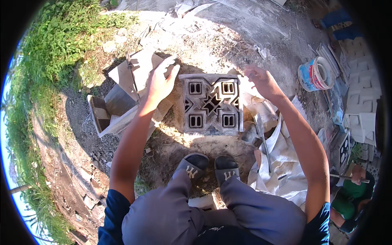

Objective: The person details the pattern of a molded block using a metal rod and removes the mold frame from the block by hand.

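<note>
In front of my feet lies a square grey openwork block (211, 123) with a star-shaped hole in its centre and slotted squares at its corners. I cannot tell whether it is the block itself or its mould. Beside its upper left corner my left hand (162, 81) is raised, fingers apart, holding nothing. My right hand (262, 83) hovers by the upper right corner, its fingers loosely spread and slightly blurred, with nothing visible in them. A long grey metal bar (262, 138) leans to the right of the block, on a crumpled white sack (281, 175).
Left of the block are pale boards (118, 75) and an open-ended trough (102, 116). A blue-and-white bucket (314, 74) stands at right, near stacked pale blocks (363, 90). A co-worker's hand (358, 174) grips a rod at lower right; another person's blue-clad legs (339, 24) show above.
</note>
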A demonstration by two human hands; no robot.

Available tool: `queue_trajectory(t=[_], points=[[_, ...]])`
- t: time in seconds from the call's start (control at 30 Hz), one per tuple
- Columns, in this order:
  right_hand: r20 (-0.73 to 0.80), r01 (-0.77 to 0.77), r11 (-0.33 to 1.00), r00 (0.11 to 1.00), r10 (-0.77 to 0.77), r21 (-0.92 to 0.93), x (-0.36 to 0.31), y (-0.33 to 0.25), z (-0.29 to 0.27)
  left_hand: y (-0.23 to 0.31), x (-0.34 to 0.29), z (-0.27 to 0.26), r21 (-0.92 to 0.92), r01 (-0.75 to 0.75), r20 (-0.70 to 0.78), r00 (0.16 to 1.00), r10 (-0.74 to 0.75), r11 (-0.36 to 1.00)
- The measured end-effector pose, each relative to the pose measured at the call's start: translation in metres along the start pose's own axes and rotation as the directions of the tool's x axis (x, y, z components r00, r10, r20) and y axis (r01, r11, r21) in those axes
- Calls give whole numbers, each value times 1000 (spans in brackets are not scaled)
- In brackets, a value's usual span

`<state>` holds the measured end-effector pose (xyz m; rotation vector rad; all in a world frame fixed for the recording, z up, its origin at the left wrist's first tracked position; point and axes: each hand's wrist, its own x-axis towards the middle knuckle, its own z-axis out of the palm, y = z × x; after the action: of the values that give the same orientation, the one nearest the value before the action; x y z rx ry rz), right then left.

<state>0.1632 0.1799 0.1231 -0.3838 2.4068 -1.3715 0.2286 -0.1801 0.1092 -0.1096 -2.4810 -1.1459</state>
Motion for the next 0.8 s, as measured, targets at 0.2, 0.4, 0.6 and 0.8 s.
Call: queue_trajectory(t=[0.2, 0.4, 0.6, 0.8], points=[[0, -77, 997, 997, 77, 23, 0, 31, 18, -34, 1, 37, -91, 254, 190, 954, -233, 963], [-11, -99, 993, 995, 99, 57, 4, 59, 32, -55, -5, 43, -155, 376, 317, 895, -315, 913], [-4, -130, 989, 991, 131, 68, 7, 67, 37, -58, -8, 33, -187, 422, 410, 854, -320, 887], [-1, -148, 981, 989, 149, 123, 10, 74, 43, -67, -12, 39, -249, 443, 456, 838, -299, 862]])
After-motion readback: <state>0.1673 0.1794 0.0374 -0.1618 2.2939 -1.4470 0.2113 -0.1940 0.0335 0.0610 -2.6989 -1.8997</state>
